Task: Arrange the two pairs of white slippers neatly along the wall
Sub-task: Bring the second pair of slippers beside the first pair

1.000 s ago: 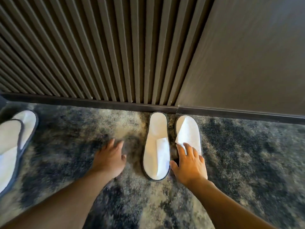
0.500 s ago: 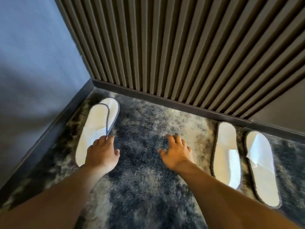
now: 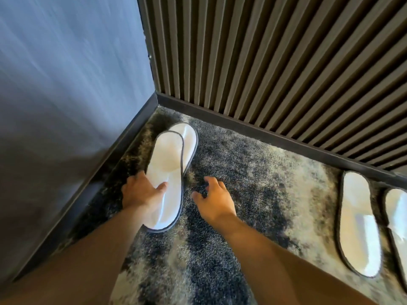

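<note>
Two white slippers with dark trim lie stacked in the corner: the top slipper (image 3: 167, 164) partly covers the lower slipper (image 3: 189, 137). My left hand (image 3: 141, 191) grips the top slipper's left edge, thumb across its upper face. Just right of the stack, my right hand (image 3: 214, 200) hovers over the carpet with fingers spread and curled, holding nothing. The other pair stands side by side against the slatted wall at the right: one slipper (image 3: 357, 223) in full view, its partner (image 3: 397, 214) cut off by the frame edge.
A slatted dark wall (image 3: 264, 62) with a dark baseboard (image 3: 264, 137) runs along the back. A smooth blue-grey wall (image 3: 66, 84) closes the left side, forming a corner. Mottled grey carpet (image 3: 275, 194) stretches between the two pairs.
The view swung left from the right pair to the corner. My left hand reached the stacked slippers and took hold of the top one. My right hand left the right pair and came alongside.
</note>
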